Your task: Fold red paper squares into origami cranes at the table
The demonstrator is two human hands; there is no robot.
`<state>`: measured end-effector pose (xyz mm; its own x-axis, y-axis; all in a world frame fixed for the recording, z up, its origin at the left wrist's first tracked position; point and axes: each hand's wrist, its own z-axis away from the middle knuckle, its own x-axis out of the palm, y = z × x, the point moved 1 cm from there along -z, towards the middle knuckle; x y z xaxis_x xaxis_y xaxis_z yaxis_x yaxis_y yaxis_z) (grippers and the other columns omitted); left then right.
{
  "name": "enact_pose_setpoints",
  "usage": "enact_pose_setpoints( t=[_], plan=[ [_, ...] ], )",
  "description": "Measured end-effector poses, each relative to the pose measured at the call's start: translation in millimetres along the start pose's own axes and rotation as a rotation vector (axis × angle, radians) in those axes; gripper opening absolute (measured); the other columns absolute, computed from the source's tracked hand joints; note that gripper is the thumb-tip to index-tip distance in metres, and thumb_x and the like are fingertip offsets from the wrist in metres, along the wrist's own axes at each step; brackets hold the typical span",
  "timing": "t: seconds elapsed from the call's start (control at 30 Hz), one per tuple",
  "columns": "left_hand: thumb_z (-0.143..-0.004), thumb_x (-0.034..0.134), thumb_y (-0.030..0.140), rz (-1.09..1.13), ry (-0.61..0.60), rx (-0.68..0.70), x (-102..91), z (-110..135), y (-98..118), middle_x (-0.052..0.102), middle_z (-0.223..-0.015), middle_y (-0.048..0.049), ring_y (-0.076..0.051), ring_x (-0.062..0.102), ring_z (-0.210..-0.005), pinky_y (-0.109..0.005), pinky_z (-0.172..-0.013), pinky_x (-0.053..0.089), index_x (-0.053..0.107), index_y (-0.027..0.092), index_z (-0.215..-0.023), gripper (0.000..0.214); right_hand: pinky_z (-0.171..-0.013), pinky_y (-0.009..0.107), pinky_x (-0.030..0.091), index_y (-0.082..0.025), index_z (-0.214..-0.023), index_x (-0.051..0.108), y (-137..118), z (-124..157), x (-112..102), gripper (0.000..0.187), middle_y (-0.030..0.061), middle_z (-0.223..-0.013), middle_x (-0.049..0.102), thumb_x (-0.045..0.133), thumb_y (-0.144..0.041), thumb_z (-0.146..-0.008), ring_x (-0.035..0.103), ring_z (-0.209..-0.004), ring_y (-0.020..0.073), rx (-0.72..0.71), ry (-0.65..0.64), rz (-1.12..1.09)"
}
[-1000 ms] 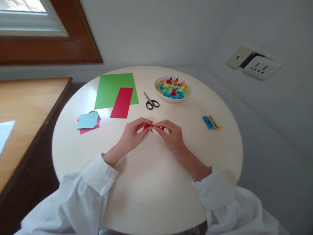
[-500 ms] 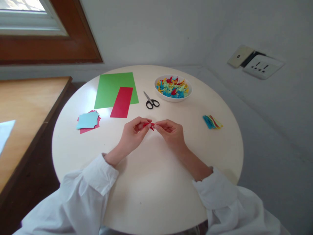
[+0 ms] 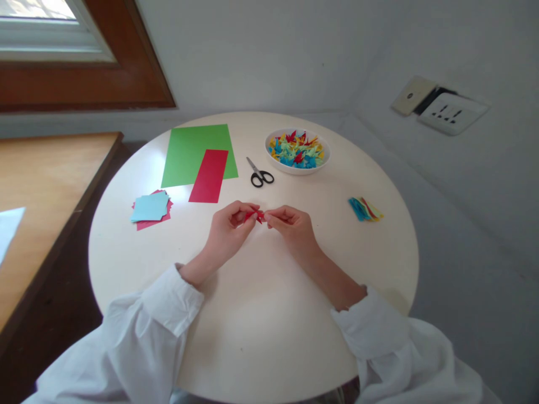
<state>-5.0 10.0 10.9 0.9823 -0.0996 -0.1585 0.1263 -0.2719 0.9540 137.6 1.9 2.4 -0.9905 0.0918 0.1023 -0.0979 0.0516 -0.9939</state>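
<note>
A small folded red paper piece (image 3: 259, 217) is pinched between my two hands above the middle of the table. My left hand (image 3: 231, 227) grips its left side between thumb and fingers. On its right side, the thumb and fingertips of my right hand (image 3: 293, 229) close on it. One pointed end sticks out downward between the hands; much of the piece is hidden by my fingers. Beyond my hands lie black-handled scissors (image 3: 260, 176) and a red paper strip (image 3: 210, 177), which overlaps a green paper sheet (image 3: 183, 154).
At the back of the round white table (image 3: 269, 336) stands a white bowl (image 3: 280, 164) of folded paper cranes in several colours. Light blue and red paper squares (image 3: 150, 207) are stacked at left. Folded paper pieces (image 3: 364, 209) lie at right. A wooden table (image 3: 54, 185) is beside it.
The red paper piece has tilted slightly in my fingers, and its point has shifted a little left. Both hands keep nearly the same place and grip.
</note>
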Motion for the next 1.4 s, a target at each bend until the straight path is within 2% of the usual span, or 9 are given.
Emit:
enact_pose_setpoints(
  t=[0.23,0.5,1.13,1.27,1.4],
  plan=[
    [-0.074,0.063,0.027,0.013,0.023,-0.005,1.6,-1.1,2.5,0.070,-0.082,-0.0077,-0.016,0.065,-0.070,-0.027,-0.063,0.053,0.059,0.015,-0.071,0.013,-0.056,0.027,0.045,-0.017,-0.059,0.063,2.1,0.5,0.4,0.010,-0.0019,-0.057,0.063,0.069,-0.025,-0.058,0.056,-0.055,0.0112,-0.002,0.004,-0.034],
    [-0.072,0.064,0.027,0.050,0.025,-0.018,1.7,-1.2,-0.4,0.070,-0.088,-0.0090,-0.016,0.066,-0.071,-0.029,-0.066,0.054,0.058,0.015,-0.070,0.014,-0.057,0.028,0.047,-0.017,-0.059,0.062,1.5,0.5,1.7,0.016,-0.0010,-0.058,0.065,0.072,-0.030,-0.058,0.057,-0.054,0.0111,0.019,-0.005,-0.038],
    [-0.071,0.063,0.026,0.007,0.026,-0.028,2.7,-0.8,-3.2,0.070,-0.082,-0.0073,-0.016,0.065,-0.071,-0.029,-0.065,0.053,0.058,0.015,-0.072,0.012,-0.052,0.026,0.045,-0.017,-0.055,0.060,5.2,-0.5,2.0,0.017,-0.0013,-0.054,0.063,0.072,-0.029,-0.057,0.055,-0.051,0.0105,-0.002,0.029,-0.020],
    [-0.071,0.064,0.028,0.037,0.031,-0.031,2.1,-1.5,-3.1,0.069,-0.080,-0.0065,-0.016,0.066,-0.070,-0.030,-0.067,0.054,0.059,0.015,-0.074,0.014,-0.053,0.026,0.048,-0.017,-0.059,0.060,4.6,-0.6,2.2,0.018,0.0004,-0.059,0.067,0.072,-0.031,-0.059,0.059,-0.053,0.0115,0.010,0.023,-0.042],
    [-0.071,0.063,0.026,0.035,0.055,-0.025,1.3,-2.3,-3.2,0.069,-0.085,-0.0071,-0.016,0.066,-0.073,-0.030,-0.069,0.054,0.060,0.015,-0.076,0.013,-0.051,0.025,0.049,-0.018,-0.072,0.057,4.3,-1.3,2.8,0.026,0.0000,-0.062,0.069,0.074,-0.029,-0.056,0.065,-0.059,0.0150,0.060,0.044,-0.116]
  ],
)
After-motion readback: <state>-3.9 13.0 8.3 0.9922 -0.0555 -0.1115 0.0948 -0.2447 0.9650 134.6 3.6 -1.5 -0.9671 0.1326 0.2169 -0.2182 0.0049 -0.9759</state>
